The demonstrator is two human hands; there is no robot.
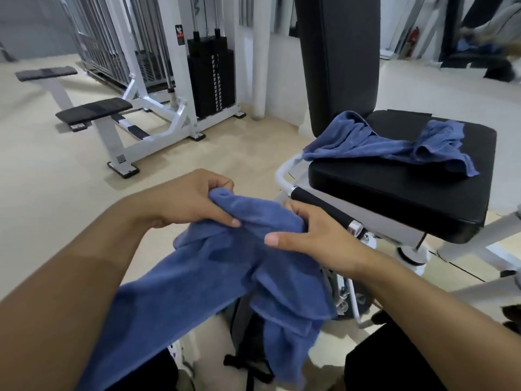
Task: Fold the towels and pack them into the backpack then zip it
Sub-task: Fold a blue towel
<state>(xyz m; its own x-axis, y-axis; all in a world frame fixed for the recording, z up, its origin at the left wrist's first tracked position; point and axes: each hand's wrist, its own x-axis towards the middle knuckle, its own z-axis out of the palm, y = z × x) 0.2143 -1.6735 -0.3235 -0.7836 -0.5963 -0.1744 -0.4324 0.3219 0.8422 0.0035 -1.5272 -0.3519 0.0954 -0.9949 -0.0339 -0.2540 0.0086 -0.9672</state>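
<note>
A blue towel hangs bunched in front of me, held at its top edge by both hands. My left hand pinches the upper left of that edge. My right hand grips the fabric close beside it, on the right. The towel drapes down over my left forearm and hides most of a dark backpack standing on the floor between my legs. A second blue towel lies crumpled on the black seat pad of a gym machine to the right.
The machine's tall black back pad rises behind the seat, with a white frame and a black handle near my right hand. A white weight-stack machine with black benches stands at the left on a beige floor.
</note>
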